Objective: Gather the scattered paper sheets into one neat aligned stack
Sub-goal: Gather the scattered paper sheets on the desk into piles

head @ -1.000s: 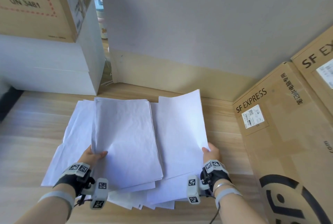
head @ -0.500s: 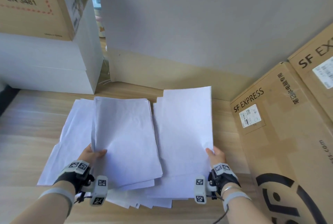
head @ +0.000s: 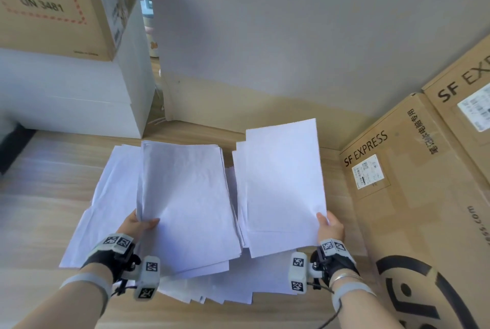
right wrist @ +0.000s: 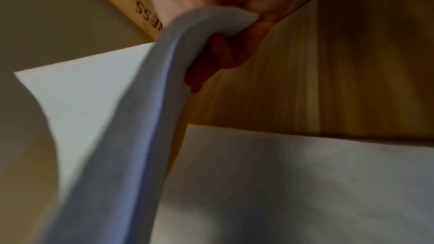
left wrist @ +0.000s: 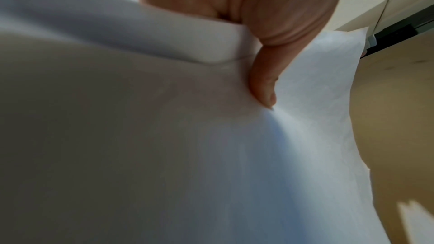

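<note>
Several white paper sheets lie spread on a wooden table (head: 39,191). My left hand (head: 140,225) pinches the left edge of a thick bundle of sheets (head: 185,204), thumb on top; the left wrist view shows the thumb (left wrist: 263,84) pressed on paper (left wrist: 305,118). My right hand (head: 327,225) grips the right edge of a second, thinner bundle (head: 281,185), lifted off the pile; in the right wrist view its fingers (right wrist: 223,53) curl under the bent sheets (right wrist: 164,99). More loose sheets (head: 217,289) lie fanned beneath both bundles.
A large SF Express cardboard box (head: 413,196) stands close on the right of the paper. White boxes (head: 66,95) with a brown carton (head: 53,5) on top sit at the back left. A grey wall panel (head: 265,37) closes the back.
My right hand has lifted its bundle and swung it upright and slightly rightward, away from the left bundle. The left hand and its bundle have hardly moved.
</note>
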